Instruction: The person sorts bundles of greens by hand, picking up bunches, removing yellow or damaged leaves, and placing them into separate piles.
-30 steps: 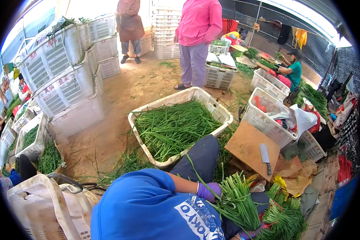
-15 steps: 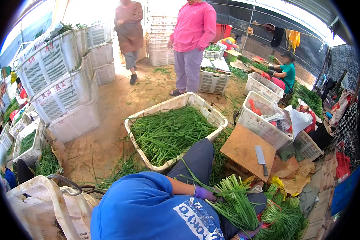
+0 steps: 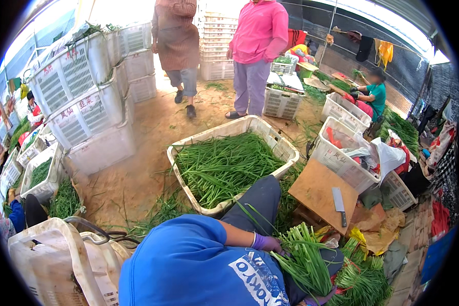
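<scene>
A loose bunch of green garlic chives [image 3: 302,256] lies across my lap, its pale cut ends up and to the right. My left hand [image 3: 266,243], in a purple glove, is closed on the bunch's left side. At the lower edge my right hand [image 3: 320,298], also purple-gloved, is closed around the leafy end, its fingers partly hidden. Right beside it are chive bundles tied with red bands [image 3: 359,278]. In front of my knee stands a white crate [image 3: 174,171] filled with loose chives [image 3: 229,166].
A wooden board [image 3: 321,191] with a cleaver [image 3: 338,205] on it is at right. Behind it stands a white crate with plastic bags [image 3: 341,159]. Stacked crates [image 3: 81,112] rise at left, a chair-like white frame [image 3: 51,245] below. Two people stand ahead [image 3: 260,35]; another sits far right [image 3: 376,97].
The view has shifted slightly, so the scene sits further right. The person in brown has stepped nearer. My hands stay on the chives with little movement.
</scene>
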Demonstrator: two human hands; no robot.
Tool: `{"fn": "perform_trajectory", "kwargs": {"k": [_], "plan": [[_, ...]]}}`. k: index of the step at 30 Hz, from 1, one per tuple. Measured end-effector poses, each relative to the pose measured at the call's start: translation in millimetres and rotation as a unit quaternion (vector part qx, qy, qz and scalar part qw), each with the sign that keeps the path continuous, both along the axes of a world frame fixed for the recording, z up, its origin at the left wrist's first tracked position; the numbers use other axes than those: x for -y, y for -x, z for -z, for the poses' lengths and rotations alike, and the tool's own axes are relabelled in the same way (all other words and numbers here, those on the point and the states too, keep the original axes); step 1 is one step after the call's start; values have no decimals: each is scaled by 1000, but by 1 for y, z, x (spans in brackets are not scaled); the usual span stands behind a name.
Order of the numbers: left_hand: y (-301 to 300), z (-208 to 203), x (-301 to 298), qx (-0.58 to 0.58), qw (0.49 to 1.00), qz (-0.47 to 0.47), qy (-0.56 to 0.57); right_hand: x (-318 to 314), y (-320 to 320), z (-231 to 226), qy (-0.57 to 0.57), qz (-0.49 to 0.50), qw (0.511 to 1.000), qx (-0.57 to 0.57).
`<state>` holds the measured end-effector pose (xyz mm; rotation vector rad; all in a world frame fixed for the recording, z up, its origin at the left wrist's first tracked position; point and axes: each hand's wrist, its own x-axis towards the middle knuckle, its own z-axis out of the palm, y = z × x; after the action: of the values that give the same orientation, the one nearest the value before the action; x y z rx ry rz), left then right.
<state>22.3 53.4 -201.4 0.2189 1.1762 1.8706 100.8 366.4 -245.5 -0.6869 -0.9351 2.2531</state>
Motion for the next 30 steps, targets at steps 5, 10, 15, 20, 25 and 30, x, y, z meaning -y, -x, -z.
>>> {"fn": "perform_trajectory", "kwargs": {"k": [5, 10, 15, 20, 25, 30], "plan": [[5, 1, 2, 0, 998, 58, 19, -4, -2, 1, -2, 0, 1000, 2], [6, 12, -7, -75, 990, 114, 29, -6, -4, 1, -3, -4, 1000, -6], [7, -15, -7, -53, 981, 151, 113, -7, -10, -10, 22, -5, 1000, -8], [11, 19, -15, 39, 979, 172, 106, 15, -6, -42, 76, -3, 997, 21], [1, -25, -20, -111, 978, 134, 114, -20, -8, -68, -224, 140, 964, 4], [6, -65, -14, -45, 999, -2, -29, -2, 38, -190, -481, 74, 871, -63]]}}
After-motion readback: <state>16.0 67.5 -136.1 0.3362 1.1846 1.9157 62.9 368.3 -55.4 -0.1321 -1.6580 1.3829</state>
